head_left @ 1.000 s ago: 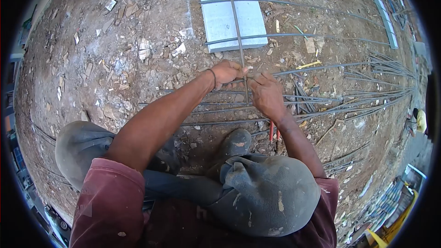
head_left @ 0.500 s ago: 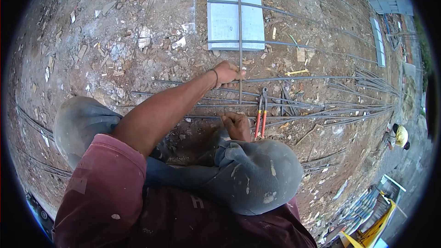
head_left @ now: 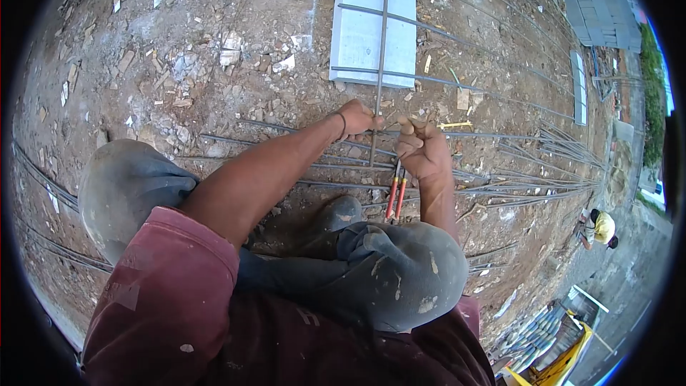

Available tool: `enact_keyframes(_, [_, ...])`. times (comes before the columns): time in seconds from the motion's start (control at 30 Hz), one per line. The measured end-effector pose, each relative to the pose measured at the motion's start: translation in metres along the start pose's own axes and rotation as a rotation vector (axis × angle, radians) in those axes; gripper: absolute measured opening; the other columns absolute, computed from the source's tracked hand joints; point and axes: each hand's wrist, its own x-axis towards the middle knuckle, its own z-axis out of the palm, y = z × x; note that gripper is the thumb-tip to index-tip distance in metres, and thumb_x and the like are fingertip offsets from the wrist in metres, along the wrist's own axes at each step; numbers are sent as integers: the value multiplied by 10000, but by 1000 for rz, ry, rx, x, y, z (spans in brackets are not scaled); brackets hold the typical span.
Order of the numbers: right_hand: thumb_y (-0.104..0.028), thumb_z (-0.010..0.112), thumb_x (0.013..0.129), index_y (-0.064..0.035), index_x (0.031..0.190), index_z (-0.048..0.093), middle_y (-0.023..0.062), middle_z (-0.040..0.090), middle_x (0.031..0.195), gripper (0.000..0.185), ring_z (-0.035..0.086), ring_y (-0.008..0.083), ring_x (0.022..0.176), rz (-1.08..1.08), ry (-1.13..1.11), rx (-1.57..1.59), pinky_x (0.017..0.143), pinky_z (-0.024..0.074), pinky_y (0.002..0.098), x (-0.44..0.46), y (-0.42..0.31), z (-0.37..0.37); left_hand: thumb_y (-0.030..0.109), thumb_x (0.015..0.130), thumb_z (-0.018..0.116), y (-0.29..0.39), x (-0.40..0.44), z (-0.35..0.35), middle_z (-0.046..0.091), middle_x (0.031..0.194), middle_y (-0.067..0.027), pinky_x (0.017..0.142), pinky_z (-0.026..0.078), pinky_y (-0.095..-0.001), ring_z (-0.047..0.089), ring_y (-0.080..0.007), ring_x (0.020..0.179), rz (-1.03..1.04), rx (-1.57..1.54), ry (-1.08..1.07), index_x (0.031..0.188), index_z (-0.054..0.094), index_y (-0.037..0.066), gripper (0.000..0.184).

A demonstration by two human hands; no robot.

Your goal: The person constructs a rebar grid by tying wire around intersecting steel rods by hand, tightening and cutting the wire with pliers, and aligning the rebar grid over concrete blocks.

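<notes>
My left hand (head_left: 361, 119), a dark band at its wrist, is closed around a long steel rebar (head_left: 383, 36) near its lower end, where it meets a crossing bar. Just to its right is my right hand (head_left: 423, 149), raised with its fingers curled in a pinch. Whatever those fingers hold, if anything, is too small to make out. Below the right hand, nippers (head_left: 392, 196) with red handles lie on the ground over the bars, their jaws partly hidden. A pale block (head_left: 355, 39) supports the rebar and several cross bars farther ahead.
Loose steel bars (head_left: 557, 144) fan out on the right. Stone chips and rubble (head_left: 230, 50) cover the dirt. A second pale block (head_left: 578, 89) stands at the far right. Another person (head_left: 602, 227) crouches at the right edge, with a yellow object (head_left: 568, 357) lower down.
My right hand has risen from beside my knee, past the nippers, to beside my left hand. My left hand keeps its grip on the rebar. The view has shifted slightly.
</notes>
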Motion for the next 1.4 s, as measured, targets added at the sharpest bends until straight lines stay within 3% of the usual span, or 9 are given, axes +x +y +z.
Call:
enact_keyframes(0.17, [-189, 466, 1050, 121, 1289, 569, 139, 723, 1044, 405, 499, 109, 589, -181, 7, 17, 591, 455, 275, 24, 15, 5, 452, 962, 704, 20, -27, -10, 640, 650, -49, 424, 394, -325, 524, -129, 493, -65, 6, -20, 1040, 779, 103, 365])
enact_keyframes(0.23, [-106, 499, 1027, 83, 1353, 543, 177, 721, 1155, 380, 619, 179, 657, -665, 148, -991, 637, 512, 326, 7, 32, 1, 458, 962, 701, 14, -22, -6, 639, 651, -48, 421, 389, -323, 524, -127, 492, -70, -20, -24, 1035, 781, 112, 363])
enact_keyframes(0.33, [-5, 519, 986, 41, 1386, 535, 175, 719, 1074, 403, 682, 278, 716, -1030, 101, -1663, 677, 540, 386, 2, 26, -16, 453, 967, 694, 15, -18, -6, 636, 653, -47, 422, 385, -326, 527, -129, 495, -52, -39, -38, 1029, 783, 118, 352])
enact_keyframes(0.4, [32, 530, 964, 14, 1329, 573, 203, 679, 1080, 369, 683, 353, 813, -1116, 34, -1687, 728, 544, 429, 3, 20, -23, 421, 972, 696, 18, -21, -8, 644, 664, -52, 423, 382, -331, 537, -131, 504, -76, -9, -18, 1022, 783, 101, 336])
enact_keyframes(0.47, [25, 575, 939, -11, 1261, 595, 194, 641, 1094, 324, 671, 362, 918, -1687, -57, -1837, 763, 538, 439, 8, 20, -32, 416, 973, 696, 13, -18, -6, 652, 675, -53, 423, 382, -335, 541, -132, 509, -75, -37, -19, 1022, 783, 98, 333])
enact_keyframes(0.6, [-4, 662, 887, -19, 1133, 612, 197, 620, 1038, 251, 637, 390, 888, -1281, 30, -1927, 755, 521, 464, 4, 45, -39, 422, 973, 699, 15, -15, -7, 679, 710, -49, 419, 387, -337, 554, -131, 519, -73, -32, -35, 1042, 782, 104, 337])
enact_keyframes(0.8, [-20, 670, 882, -15, 1028, 623, 178, 631, 918, 154, 622, 412, 801, -1301, 135, -1814, 712, 500, 496, 11, 82, -36, 451, 974, 689, 15, -16, -8, 677, 703, -50, 377, 353, -317, 544, -129, 491, -78, -4, -40, 1050, 775, 85, 383])
enact_keyframes(1.17, [-156, 606, 828, -47, 1033, 643, 137, 577, 1154, 236, 552, 276, 1042, -1401, -633, -2593, 863, 495, 357, 4, 23, 11, 398, 923, 758, 11, -16, -6, 655, 653, -102, 449, 434, -371, 578, -190, 509, -21, -156, 19, 767, 737, 11, 417])
enact_keyframes(1.4, [-194, 599, 840, -34, 929, 639, 133, 582, 1059, 187, 565, 276, 1005, -1343, -682, -2670, 871, 524, 373, 11, 10, 9, 261, 899, 715, 3, -3, -9, 659, 647, -95, 404, 410, -358, 578, -182, 485, -5, -88, -20, 783, 733, 36, 253])
